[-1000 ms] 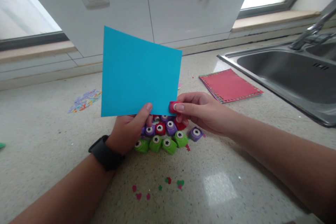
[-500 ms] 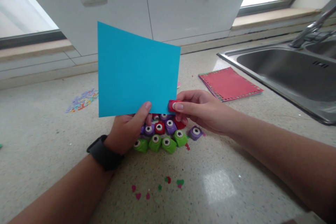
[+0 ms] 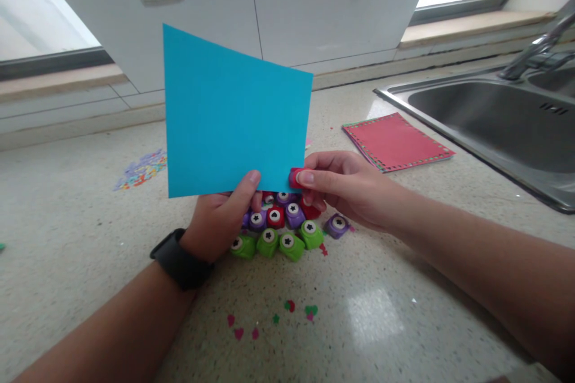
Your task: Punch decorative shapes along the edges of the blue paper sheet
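A plain blue sheet of paper point(image 3: 233, 119) is held upright above the counter. My left hand point(image 3: 220, 215) pinches its lower edge, thumb on the near face and fingers behind. At the sheet's lower right corner, my right hand point(image 3: 345, 185) grips a small red craft punch point(image 3: 295, 178), its thumb pressed on the punch's white button. The punch sits over the paper's edge. Below the sheet stand several more punches: green ones point(image 3: 268, 242), purple ones point(image 3: 294, 215) and a red one with a heart mark point(image 3: 275, 216). One purple punch point(image 3: 337, 225) lies apart near my right wrist.
Red paper with punched edges point(image 3: 399, 142) tops a stack at the right, beside the steel sink point(image 3: 476, 131). A pile of tiny paper cut-outs point(image 3: 141, 170) lies at the left. Loose paper shapes point(image 3: 239, 333) are scattered on the near counter point(image 3: 350, 287).
The top of the blue sheet tilts slightly toward the camera. Both hands keep their grips, and the view has shifted a little.
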